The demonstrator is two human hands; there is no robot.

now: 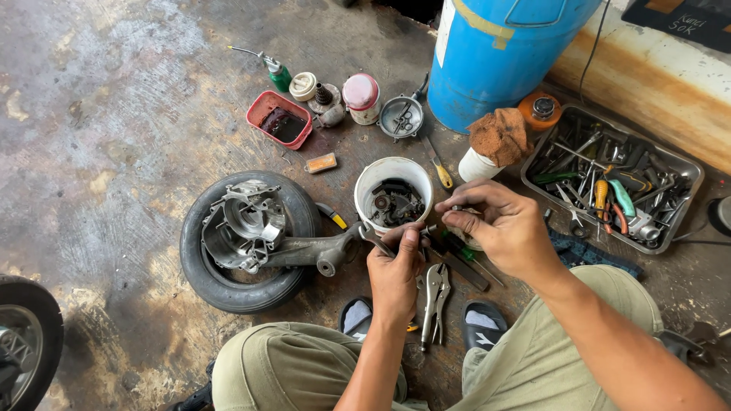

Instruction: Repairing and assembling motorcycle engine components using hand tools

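A steel wrench (375, 240) lies tilted beside a small metal part (457, 208), just above the white bucket's (365, 183) near rim.

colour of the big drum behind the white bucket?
Blue drum, with a yellowish tape stripe near the top. Head view, the only one, shows it clearly.

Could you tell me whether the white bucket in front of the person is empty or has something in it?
It has something in it. The white bucket stands upright on the floor, and dark metal parts show inside through its open top, well below the rim.
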